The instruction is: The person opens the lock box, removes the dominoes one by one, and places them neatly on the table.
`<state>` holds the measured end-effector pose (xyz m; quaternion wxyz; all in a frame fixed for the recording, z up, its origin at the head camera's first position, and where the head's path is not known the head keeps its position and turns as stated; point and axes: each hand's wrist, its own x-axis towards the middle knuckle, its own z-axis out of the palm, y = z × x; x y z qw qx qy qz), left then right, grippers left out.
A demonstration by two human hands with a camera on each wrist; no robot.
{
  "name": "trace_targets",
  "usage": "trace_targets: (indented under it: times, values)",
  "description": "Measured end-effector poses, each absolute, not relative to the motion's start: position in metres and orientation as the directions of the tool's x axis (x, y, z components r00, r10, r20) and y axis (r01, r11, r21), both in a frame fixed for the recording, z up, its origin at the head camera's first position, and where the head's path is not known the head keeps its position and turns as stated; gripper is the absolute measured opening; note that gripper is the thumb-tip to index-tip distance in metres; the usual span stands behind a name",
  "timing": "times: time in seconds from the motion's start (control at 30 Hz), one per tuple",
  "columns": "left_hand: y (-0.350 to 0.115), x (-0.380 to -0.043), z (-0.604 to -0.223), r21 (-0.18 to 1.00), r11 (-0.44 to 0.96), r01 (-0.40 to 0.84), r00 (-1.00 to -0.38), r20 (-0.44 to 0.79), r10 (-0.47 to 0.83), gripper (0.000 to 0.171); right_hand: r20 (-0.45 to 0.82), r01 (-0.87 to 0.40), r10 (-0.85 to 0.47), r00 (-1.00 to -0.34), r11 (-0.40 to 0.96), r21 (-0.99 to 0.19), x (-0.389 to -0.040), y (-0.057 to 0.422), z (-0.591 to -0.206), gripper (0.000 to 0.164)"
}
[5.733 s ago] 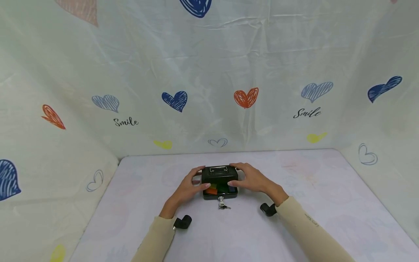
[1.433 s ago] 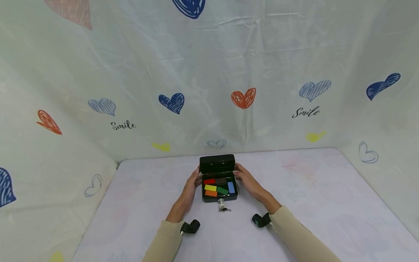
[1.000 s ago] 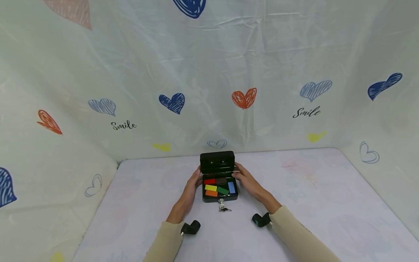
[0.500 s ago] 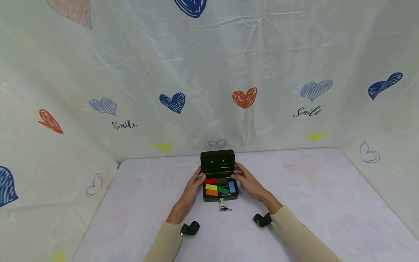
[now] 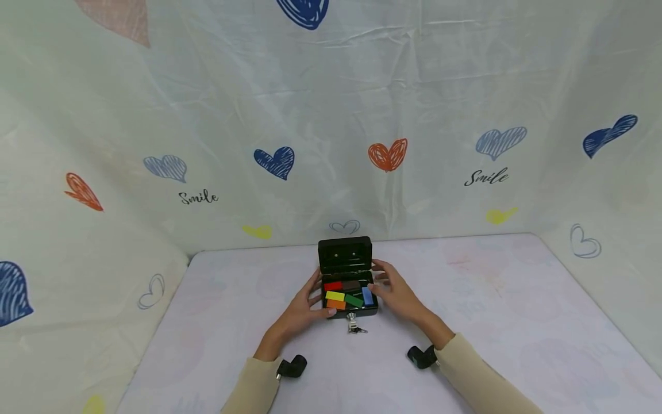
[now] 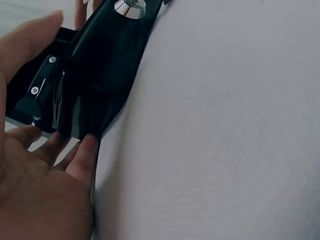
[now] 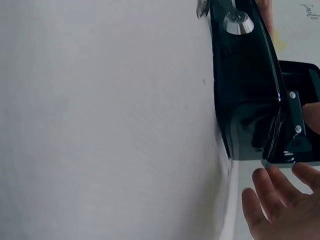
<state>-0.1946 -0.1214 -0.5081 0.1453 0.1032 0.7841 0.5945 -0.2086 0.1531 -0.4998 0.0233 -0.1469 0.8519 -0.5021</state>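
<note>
Box point(image 5: 365, 313): glossy black, lid point(image 5: 345, 253) up, between your fingers
Left hand point(image 5: 297, 315): fingers spread
Right hand point(image 5: 402, 298): fingers spread

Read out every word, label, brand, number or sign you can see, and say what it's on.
"Smile", on the white backdrop, left side.
"Smile", on the backdrop, right side.
Sideways script at the right wrist view's top right corner: too small and blurred to read surely.
None readable on the black box or its blocks.
</note>
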Motion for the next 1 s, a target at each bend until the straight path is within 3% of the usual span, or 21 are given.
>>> trace_targets:
  times: [0.23,0.47,1.0]
  values:
    - [-0.125,-0.194,-0.515,0.952,0.302,0.050,-0.931,-0.065,0.360,0.117,0.262,-0.337,-0.213,-0.941,0.562,-0.755,-0.199,0.146,-0.501,0.061]
    - [-0.128,-0.193,-0.516,0.966,0.244,0.088,-0.934,-0.005,0.357,0.110,0.441,-0.504,-0.271,-0.855,0.632,-0.589,-0.191,0.133,-0.491,0.045]
    - [-0.127,-0.196,-0.520,0.982,0.188,0.031,-0.946,-0.032,0.321,0.107,0.340,-0.554,-0.438,-0.832,0.639,-0.533,-0.198,0.109,-0.481,0.033]
